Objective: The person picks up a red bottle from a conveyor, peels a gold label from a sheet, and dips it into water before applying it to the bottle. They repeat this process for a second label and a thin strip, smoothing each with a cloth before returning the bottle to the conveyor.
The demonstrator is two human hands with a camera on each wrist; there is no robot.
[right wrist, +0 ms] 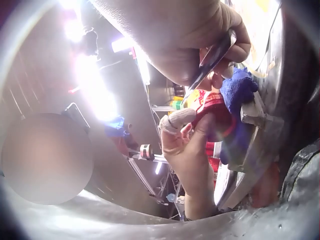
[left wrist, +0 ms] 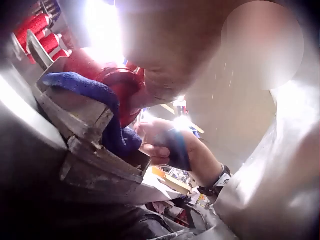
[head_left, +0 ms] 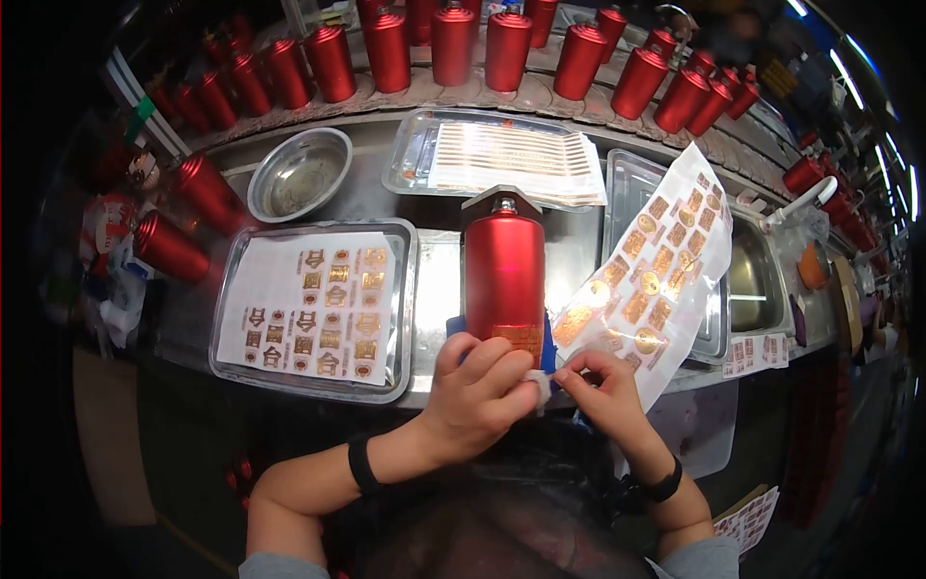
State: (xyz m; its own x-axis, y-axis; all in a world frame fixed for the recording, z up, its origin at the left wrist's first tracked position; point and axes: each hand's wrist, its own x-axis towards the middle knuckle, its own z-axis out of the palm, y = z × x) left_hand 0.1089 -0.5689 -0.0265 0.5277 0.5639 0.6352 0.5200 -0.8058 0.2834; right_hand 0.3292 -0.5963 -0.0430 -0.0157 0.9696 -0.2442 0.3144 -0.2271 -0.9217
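A red metallic bottle lies neck away on a stand padded with blue cloth. A gold sticker shows on its side near the base. My left hand grips the base end with curled fingers, and a white finger cover wraps one of its fingers. Close by on the right, my right hand pinches a thin pointed metal tool, its tip near the left hand's covered finger. Beside the bottle rests a large sheet of gold stickers.
On the left, a metal tray bears a partly used sticker sheet. Farther back are a metal bowl and a tray with striped gold sheets. Several red bottles line a conveyor behind. A sink sits at right.
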